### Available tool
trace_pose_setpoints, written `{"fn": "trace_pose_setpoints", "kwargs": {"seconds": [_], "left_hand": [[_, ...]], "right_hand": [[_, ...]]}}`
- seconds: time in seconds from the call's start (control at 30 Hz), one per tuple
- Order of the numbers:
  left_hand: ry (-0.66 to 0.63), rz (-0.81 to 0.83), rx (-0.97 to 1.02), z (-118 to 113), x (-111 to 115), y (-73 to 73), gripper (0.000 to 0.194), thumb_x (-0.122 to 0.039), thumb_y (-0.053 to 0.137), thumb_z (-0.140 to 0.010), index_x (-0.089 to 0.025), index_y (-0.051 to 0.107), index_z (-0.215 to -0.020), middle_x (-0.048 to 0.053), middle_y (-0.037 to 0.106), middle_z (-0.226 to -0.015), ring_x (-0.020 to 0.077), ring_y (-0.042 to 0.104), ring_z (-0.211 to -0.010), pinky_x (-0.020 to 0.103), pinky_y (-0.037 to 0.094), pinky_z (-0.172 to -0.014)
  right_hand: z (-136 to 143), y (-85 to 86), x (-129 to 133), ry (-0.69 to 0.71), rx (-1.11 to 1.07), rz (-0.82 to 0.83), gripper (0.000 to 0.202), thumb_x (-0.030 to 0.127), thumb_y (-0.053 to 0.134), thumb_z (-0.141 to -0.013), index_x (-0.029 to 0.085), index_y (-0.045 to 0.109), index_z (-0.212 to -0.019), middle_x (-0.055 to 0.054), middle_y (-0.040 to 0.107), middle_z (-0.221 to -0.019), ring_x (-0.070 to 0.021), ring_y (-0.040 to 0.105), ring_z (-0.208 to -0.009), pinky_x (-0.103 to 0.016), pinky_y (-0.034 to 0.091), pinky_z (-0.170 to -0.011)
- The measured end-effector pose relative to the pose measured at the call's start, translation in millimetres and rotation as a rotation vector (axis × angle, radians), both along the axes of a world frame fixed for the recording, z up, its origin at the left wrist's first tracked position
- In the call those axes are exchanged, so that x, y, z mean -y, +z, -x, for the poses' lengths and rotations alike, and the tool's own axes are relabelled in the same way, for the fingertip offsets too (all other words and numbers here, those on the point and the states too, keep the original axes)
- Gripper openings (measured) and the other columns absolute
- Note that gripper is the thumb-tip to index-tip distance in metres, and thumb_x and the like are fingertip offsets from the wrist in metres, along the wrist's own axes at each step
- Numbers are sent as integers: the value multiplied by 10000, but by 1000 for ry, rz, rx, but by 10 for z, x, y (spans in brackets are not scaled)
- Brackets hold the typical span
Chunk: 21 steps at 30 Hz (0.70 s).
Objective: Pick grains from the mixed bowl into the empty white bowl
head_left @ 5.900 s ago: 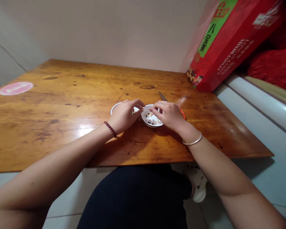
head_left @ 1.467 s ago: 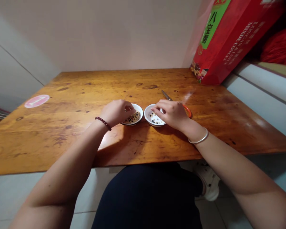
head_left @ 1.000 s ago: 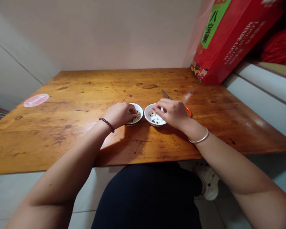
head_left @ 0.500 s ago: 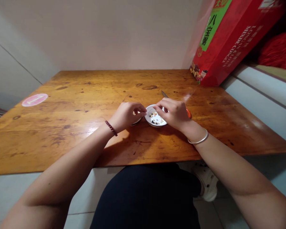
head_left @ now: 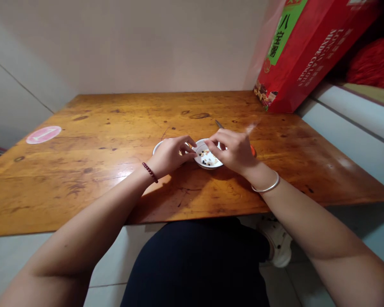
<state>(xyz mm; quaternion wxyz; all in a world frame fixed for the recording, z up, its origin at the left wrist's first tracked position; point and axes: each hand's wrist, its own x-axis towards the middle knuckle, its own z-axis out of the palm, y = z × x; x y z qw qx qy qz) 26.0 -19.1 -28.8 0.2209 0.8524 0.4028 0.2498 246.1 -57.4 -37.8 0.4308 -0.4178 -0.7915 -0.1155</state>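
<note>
A small white bowl (head_left: 200, 146) stands between my hands, with dark beans (head_left: 208, 163) and pale bits scattered in its bottom. My left hand (head_left: 173, 155), palm down, is over a second white bowl (head_left: 155, 148) and hides most of it. Its thumb and index finger are apart near the middle bowl's left rim, with nothing visible between them. My right hand (head_left: 232, 149) hangs over that bowl's right side, fingers curled and thumb drawn in toward the index finger. Whatever it pinches, if anything, cannot be made out.
Behind my right hand lie a pointed grey tip (head_left: 219, 124) and an orange-red thing (head_left: 253, 151), mostly hidden. A red carton (head_left: 307, 55) stands at the table's back right corner. A pink round sticker (head_left: 44, 134) is on the wooden table (head_left: 92, 170) at left.
My left thumb and index finger have spread apart, and more of the left bowl's rim shows. My right hand is nearly unchanged. The whole view has shifted slightly.
</note>
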Motion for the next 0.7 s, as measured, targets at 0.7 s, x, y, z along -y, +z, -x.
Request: {"fn": "trace_pose_setpoints", "kwargs": {"seconds": [0.7], "left_hand": [[-14,-9,1,16,-4,-8,205,-273,768,-822,-222,709,-1012,-1,789,-886,155,697,-763,268,497,-719]], "right_hand": [[14,-21,-14,-50,64,34,370,408,513,-1005,198,673,-745,-1,623,-663,-116,509,-596,-283,334,-601]]}}
